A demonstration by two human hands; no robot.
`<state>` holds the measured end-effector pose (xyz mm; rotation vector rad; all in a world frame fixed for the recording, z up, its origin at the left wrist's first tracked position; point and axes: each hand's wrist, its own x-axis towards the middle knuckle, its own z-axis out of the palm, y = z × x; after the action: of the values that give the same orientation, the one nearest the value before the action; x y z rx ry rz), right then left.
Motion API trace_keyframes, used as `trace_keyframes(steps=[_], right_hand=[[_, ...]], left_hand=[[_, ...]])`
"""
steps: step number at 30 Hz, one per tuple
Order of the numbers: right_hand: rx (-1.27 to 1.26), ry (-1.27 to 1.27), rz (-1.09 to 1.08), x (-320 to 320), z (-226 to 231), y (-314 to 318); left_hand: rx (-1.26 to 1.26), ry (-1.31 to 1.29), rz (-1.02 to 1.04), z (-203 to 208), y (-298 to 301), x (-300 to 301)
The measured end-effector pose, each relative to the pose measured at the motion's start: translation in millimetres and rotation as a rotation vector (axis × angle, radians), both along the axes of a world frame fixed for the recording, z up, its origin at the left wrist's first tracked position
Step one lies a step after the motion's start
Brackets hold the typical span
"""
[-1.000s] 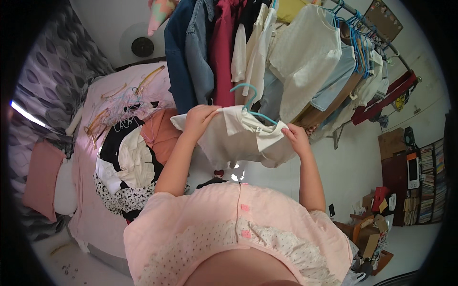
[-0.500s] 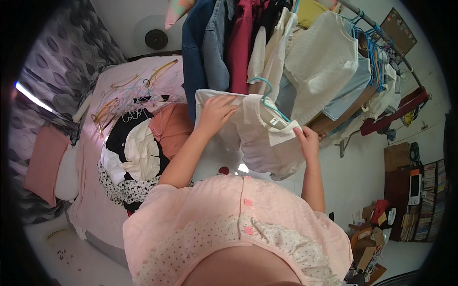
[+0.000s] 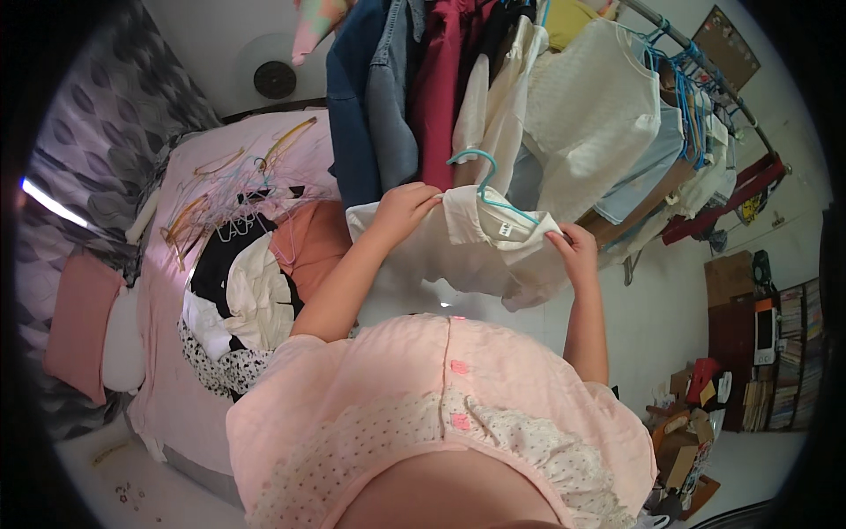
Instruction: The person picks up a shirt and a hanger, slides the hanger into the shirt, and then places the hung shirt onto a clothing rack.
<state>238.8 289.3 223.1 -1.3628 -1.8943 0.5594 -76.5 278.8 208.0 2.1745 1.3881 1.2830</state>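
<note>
A white collared shirt hangs in front of me, spread between both hands. Its collar surrounds a teal hanger, whose hook points up and to the left. My left hand is closed on the shirt's left shoulder, just beside the collar. On the other side, my right hand pinches the right shoulder between thumb and fingers, near the end of the hanger. Most of the hanger's arms are hidden inside the shirt.
A metal clothes rack full of garments stands ahead and to the right; a denim jacket hangs closest to the shirt. To the left, the pink-sheeted bed bears loose hangers and piled clothes. Bookshelves are far right.
My left hand has gone from lying across the shirt with fingers stretched to closing on its shoulder by the collar. The shirt's left part has dropped and spread, and its collar stands more upright.
</note>
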Motion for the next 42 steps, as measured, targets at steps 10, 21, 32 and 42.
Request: trace_keyframes(steps=[10,21,32,42], right_hand=[[0.043,0.090,0.049,-33,9,13],[-0.038,0.142,-0.039,-4,4,17],[-0.094,0.230,-0.079,47,-10,23],[-0.035,0.215,-0.091,99,9,49]], left_hand=[[-0.008,0.029,-0.064,-3,27,-7],[-0.090,0.001,-0.028,-2,44,-27],[-0.059,-0.007,-0.042,-4,59,-7],[-0.073,-0.127,0.031,4,58,34]])
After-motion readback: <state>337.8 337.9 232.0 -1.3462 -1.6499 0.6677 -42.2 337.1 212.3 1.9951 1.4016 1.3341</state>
